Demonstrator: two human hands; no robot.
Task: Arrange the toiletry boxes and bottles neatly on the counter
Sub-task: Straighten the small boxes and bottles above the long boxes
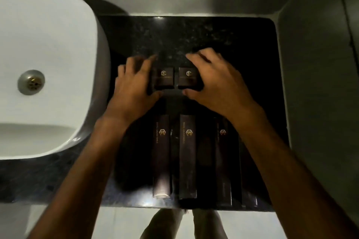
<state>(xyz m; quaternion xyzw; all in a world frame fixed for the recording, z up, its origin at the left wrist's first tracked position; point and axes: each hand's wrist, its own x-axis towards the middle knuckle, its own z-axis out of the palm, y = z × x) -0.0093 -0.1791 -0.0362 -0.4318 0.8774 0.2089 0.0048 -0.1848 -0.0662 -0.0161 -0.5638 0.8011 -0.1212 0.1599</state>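
Two small dark boxes with gold logos lie side by side on the black counter (194, 33). My left hand (134, 83) grips the left small box (164, 78) from its left side, thumb below and fingers above. My right hand (215, 85) holds the right small box (187, 78) the same way from its right. Nearer to me three long dark boxes lie in a row, lengthwise: a left one (161, 153), a middle one (187, 155) and a right one (223, 161). No bottles are visible.
A white basin (48, 64) with a metal drain (31, 82) stands on the counter's left part. Grey walls close off the back and right. The counter's front edge runs just past the long boxes' ends, with my feet on pale floor below.
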